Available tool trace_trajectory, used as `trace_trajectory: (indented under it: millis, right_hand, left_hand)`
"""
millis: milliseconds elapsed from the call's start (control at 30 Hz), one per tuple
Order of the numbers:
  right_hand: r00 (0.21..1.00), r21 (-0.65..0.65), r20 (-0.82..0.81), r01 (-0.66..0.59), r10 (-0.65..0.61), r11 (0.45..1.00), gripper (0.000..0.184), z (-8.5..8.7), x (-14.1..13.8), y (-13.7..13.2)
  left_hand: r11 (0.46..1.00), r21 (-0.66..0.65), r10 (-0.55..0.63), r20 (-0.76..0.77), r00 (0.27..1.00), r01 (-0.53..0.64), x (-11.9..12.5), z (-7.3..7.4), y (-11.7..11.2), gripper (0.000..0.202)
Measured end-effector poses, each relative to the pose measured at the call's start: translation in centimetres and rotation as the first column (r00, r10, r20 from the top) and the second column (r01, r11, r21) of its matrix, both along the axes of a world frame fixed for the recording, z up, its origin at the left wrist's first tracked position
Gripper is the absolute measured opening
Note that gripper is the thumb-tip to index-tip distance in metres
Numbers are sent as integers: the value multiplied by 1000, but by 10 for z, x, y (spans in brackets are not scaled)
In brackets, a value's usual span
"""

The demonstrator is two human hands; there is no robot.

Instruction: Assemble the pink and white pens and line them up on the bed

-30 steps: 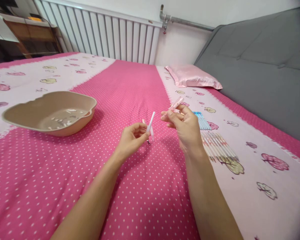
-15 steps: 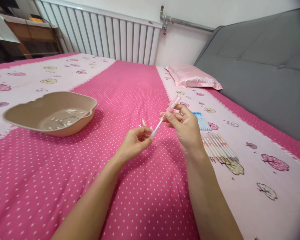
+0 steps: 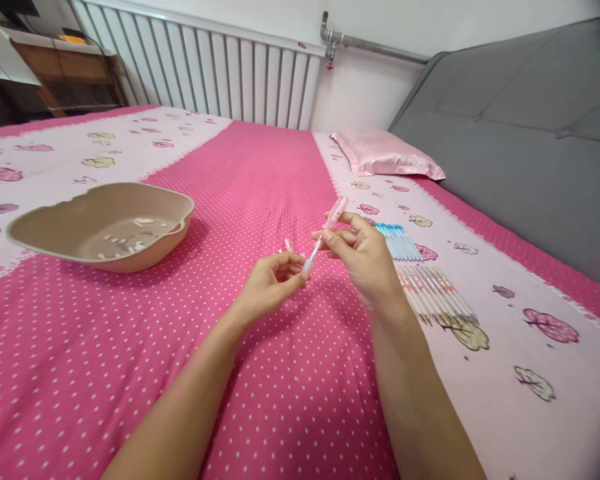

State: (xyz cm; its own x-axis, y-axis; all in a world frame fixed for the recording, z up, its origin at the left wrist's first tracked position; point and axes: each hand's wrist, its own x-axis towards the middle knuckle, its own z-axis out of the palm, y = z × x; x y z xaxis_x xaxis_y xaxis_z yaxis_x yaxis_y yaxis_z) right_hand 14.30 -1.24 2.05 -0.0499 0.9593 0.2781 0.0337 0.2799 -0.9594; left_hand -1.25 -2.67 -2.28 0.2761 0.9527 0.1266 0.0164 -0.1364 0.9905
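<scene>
Over the pink dotted bedspread (image 3: 260,173), my right hand (image 3: 363,257) pinches a pink pen barrel (image 3: 335,212) that points up and away. A thin white refill (image 3: 311,255) runs from the barrel's lower end down to my left hand (image 3: 270,283), whose fingertips are closed on the refill's end. A small pink piece (image 3: 289,245), perhaps a cap, shows just behind my left fingers; whether they hold it I cannot tell.
A beige tub (image 3: 103,223) with several small white bits stands at the left. Right of my hands lie a bundle of blue pens (image 3: 397,241) and a row of white pens (image 3: 437,293). A pink pillow (image 3: 385,155), grey headboard and radiator lie beyond.
My left hand brought the white refill from upright over to the barrel in my right hand. The refill now sits further inside the barrel, and my right hand has shifted slightly left.
</scene>
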Motion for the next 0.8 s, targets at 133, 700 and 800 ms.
trace_trajectory:
  millis: [133, 700, 800]
  right_hand:
    - [999, -11, 5, -33, 33, 999, 38, 0, -1, -1]
    - [995, -26, 59, -75, 76, 997, 37, 1, -2, -3]
    - [995, -24, 59, -80, 81, 996, 37, 1, -1, -3]
  left_hand:
    - [1000, -24, -3, 37, 999, 4, 0, 1, 0, 22]
    - [999, -30, -18, 123, 992, 22, -1, -3, 1, 25]
    - [999, -35, -15, 119, 993, 20, -1, -3, 1, 25]
